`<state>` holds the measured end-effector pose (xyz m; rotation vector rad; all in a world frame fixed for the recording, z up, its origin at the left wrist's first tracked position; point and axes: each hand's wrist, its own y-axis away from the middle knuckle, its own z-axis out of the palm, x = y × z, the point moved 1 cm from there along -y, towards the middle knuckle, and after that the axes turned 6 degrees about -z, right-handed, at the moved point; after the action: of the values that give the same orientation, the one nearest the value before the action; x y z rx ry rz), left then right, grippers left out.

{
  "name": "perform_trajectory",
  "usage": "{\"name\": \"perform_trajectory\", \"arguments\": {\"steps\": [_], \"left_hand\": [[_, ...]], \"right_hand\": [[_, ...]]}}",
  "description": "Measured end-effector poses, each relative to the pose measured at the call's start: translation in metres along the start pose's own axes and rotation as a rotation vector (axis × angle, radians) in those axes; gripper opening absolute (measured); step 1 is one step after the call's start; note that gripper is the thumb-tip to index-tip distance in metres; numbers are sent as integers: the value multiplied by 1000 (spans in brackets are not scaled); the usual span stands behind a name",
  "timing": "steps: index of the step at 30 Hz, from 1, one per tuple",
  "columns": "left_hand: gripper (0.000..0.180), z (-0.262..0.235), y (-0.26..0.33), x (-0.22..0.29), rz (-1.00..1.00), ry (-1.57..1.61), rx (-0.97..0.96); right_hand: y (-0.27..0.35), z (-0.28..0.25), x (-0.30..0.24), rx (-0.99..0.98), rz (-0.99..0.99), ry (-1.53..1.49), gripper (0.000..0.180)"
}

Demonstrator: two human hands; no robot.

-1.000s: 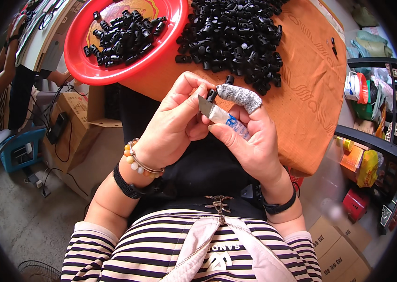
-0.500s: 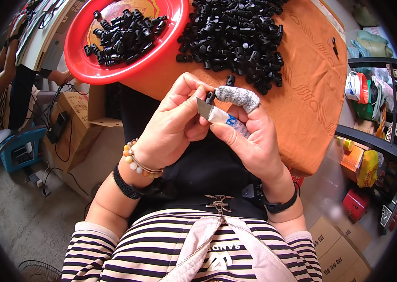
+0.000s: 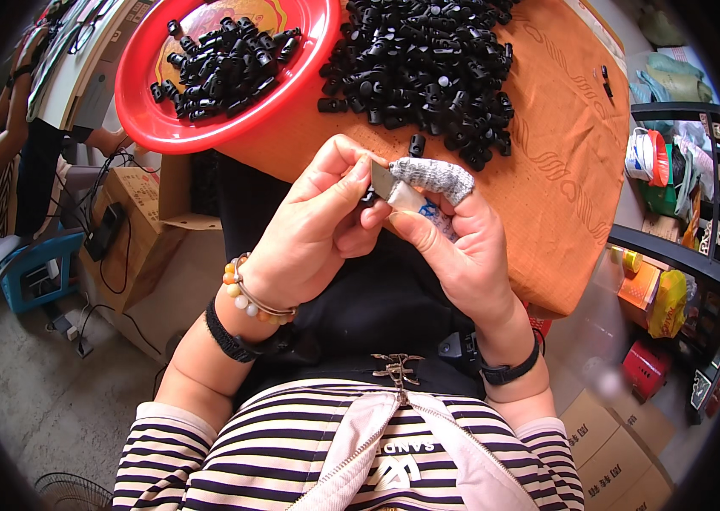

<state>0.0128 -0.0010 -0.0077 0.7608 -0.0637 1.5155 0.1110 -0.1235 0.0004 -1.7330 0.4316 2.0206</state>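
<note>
Between the thumb and fingers of my left hand (image 3: 330, 200) is a small black plastic part (image 3: 368, 198), mostly covered by the fingertips and a blade. My right hand (image 3: 458, 243) grips a knife with a flat metal blade (image 3: 383, 180) and a white-wrapped handle (image 3: 407, 198) with blue marks. The blade lies across the black part, close to my left fingertips. A grey knitted finger cover (image 3: 436, 176) sleeves my right index finger. Just beyond my hands, a single black part (image 3: 417, 145) stands on the orange cloth, at the edge of a big pile of black parts (image 3: 419, 72).
A red round tray (image 3: 134, 111) holding more black parts sits at the far left of the orange-covered table (image 3: 560, 230). Cardboard boxes (image 3: 134, 200) and cables are to the left, near another person's arm (image 3: 11, 136). Dark shelving (image 3: 675, 255) with bags stands at right.
The knife blade has turned more upright and shifted slightly right, now covering more of the black part. My left hand stays nearly in place.
</note>
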Motion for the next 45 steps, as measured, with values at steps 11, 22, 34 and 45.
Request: {"name": "perform_trajectory", "arguments": {"steps": [11,22,34,45], "left_hand": [[11,1,-1,-1,-21,14,-16],[11,3,-1,-1,-33,8,39],[12,1,0,0,73,31,31],[11,0,0,0,80,-18,-2]], "right_hand": [[-9,6,-5,156,30,-141,46],[-11,-1,0,147,-13,-36,44],[1,10,-5,52,83,-5,37],[0,10,-6,44,28,-45,34]]}}
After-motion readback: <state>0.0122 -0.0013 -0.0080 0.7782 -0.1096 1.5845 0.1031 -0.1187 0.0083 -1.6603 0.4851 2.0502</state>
